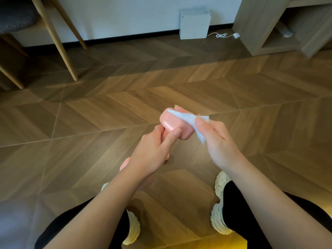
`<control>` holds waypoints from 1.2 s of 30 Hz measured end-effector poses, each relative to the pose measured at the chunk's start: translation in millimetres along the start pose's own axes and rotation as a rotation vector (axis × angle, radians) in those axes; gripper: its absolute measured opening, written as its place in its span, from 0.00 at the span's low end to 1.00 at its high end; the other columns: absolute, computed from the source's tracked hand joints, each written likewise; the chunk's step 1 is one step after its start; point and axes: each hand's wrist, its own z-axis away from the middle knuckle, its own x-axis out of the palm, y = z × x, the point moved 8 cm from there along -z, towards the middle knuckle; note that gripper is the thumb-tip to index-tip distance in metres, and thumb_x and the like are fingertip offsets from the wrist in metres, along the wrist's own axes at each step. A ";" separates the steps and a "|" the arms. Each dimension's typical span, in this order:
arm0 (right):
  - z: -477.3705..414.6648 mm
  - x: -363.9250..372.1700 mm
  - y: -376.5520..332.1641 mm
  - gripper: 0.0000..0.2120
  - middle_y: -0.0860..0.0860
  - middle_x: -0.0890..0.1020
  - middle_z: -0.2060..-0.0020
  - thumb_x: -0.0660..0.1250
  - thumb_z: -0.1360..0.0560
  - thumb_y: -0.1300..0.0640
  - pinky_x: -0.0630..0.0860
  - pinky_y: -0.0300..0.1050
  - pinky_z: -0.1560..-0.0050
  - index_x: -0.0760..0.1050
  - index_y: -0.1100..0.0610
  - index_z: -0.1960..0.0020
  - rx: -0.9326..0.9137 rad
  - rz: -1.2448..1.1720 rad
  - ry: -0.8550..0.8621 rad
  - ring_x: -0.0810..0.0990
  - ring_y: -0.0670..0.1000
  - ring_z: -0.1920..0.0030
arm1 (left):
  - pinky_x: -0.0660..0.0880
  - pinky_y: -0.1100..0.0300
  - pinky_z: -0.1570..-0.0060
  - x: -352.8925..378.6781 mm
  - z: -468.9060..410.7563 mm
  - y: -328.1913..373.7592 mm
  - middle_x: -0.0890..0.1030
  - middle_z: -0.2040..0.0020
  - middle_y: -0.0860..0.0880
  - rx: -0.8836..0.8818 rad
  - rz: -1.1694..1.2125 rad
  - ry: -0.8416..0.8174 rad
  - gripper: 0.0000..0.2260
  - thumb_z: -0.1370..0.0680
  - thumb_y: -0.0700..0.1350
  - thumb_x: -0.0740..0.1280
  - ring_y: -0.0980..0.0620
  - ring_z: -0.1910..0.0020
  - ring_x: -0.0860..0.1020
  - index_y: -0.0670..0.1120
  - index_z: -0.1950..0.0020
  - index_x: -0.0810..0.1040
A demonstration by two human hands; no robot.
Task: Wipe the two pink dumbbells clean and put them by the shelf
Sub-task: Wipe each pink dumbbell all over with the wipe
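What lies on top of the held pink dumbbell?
A white wipe lies across the dumbbell at its upper end, pinched by the right hand. The left hand hides its handle.

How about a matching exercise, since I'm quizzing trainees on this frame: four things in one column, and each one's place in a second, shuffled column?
Things
1. pink dumbbell
2. white wipe
3. white box
4. wooden shelf

Places
A. pinched by the right hand
B. on the floor, against the wall
C. gripped by the left hand
D. at the upper right of the view

Pairs: 1-C, 2-A, 3-B, 4-D.
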 end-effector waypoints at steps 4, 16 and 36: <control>-5.5 -2.0 5.3 0.21 0.56 0.78 0.33 0.50 0.18 0.54 0.61 0.54 0.24 0.76 0.53 0.32 0.050 0.005 0.018 0.70 0.45 0.28 | 0.71 0.62 0.64 -3.5 0.5 -3.0 0.79 0.66 0.56 0.010 -0.054 0.005 0.28 0.30 0.76 0.51 0.59 0.65 0.77 0.55 0.52 0.73; 1.1 -3.6 13.6 0.21 0.60 0.81 0.39 0.52 0.18 0.52 0.66 0.60 0.29 0.79 0.54 0.34 0.055 0.065 0.087 0.75 0.58 0.34 | 0.69 0.58 0.64 -15.7 -0.3 -13.6 0.75 0.68 0.57 -0.068 0.222 0.079 0.22 0.23 0.70 0.55 0.56 0.70 0.73 0.53 0.60 0.73; -5.7 7.8 6.2 0.21 0.45 0.77 0.32 0.51 0.19 0.54 0.67 0.52 0.29 0.76 0.56 0.32 0.054 0.032 0.017 0.71 0.56 0.29 | 0.69 0.63 0.71 4.0 1.7 -11.9 0.77 0.67 0.51 -0.175 0.151 -0.042 0.28 0.21 0.68 0.53 0.56 0.76 0.72 0.44 0.53 0.76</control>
